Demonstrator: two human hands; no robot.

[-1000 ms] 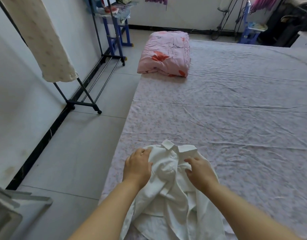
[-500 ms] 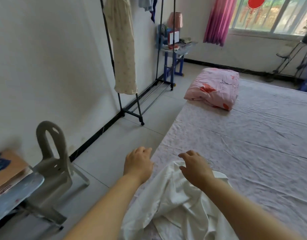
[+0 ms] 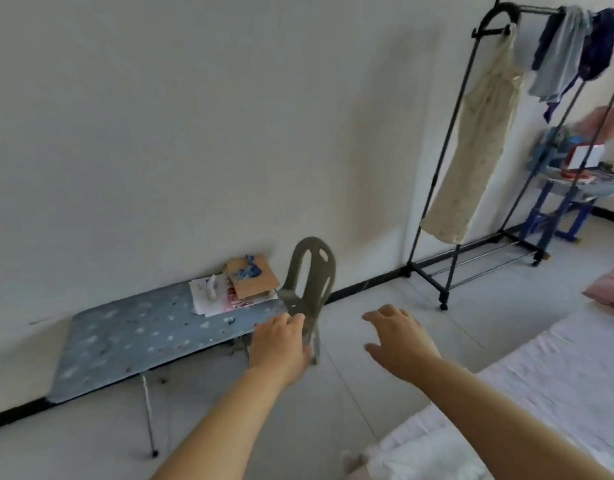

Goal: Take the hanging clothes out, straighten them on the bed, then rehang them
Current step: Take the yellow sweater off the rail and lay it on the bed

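**Clothes and hands, head view.** The cream dress [image 3: 472, 143] hangs from the clothes rack [image 3: 433, 188], above and well to the right of both hands. Grey and dark blue clothes [image 3: 562, 53] hang further right on the same rack. A white shirt [image 3: 416, 459] lies on the edge of the bed [image 3: 558, 368], below the right forearm and nearer the person than either hand.

The left hand [image 3: 279, 344] has loosely curled fingers and holds nothing. It overlaps a grey chair [image 3: 310, 271]; whether they touch cannot be told. The right hand [image 3: 399, 341] is spread and empty over the floor. A low blue table [image 3: 143, 337] stands left of the left hand.

The step in hand is probably fetching the next garment. Advice:
- Lift the dress off by its hanger with one hand.
- Gather the skirt with the other hand, so the hem clears the floor and the rack's lower bars.
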